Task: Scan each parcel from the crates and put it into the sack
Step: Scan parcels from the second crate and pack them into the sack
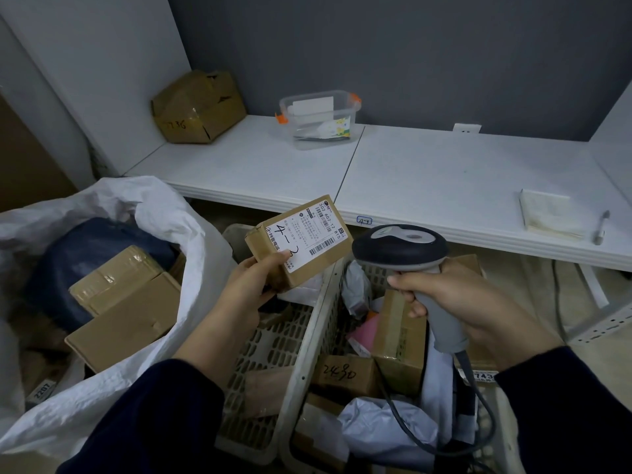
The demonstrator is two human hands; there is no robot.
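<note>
My left hand [243, 291] grips a small brown cardboard parcel [298, 241] with a white shipping label facing up, held above the crates. My right hand [458, 302] holds a grey and black barcode scanner [403, 249] by its handle, its head just right of the parcel's label. A white woven sack [160, 213] gapes at the left and holds several cardboard boxes and a dark blue bag. Two beige plastic crates [301, 357] stand below my hands; the right one holds boxes and grey mailer bags.
A white table [427, 179] runs across behind the crates. On it stand a crumpled brown box [198, 107], a see-through plastic tub [319, 118], a paper pad [547, 213] and a pen [601, 227]. The scanner cable [478, 405] loops over the right crate.
</note>
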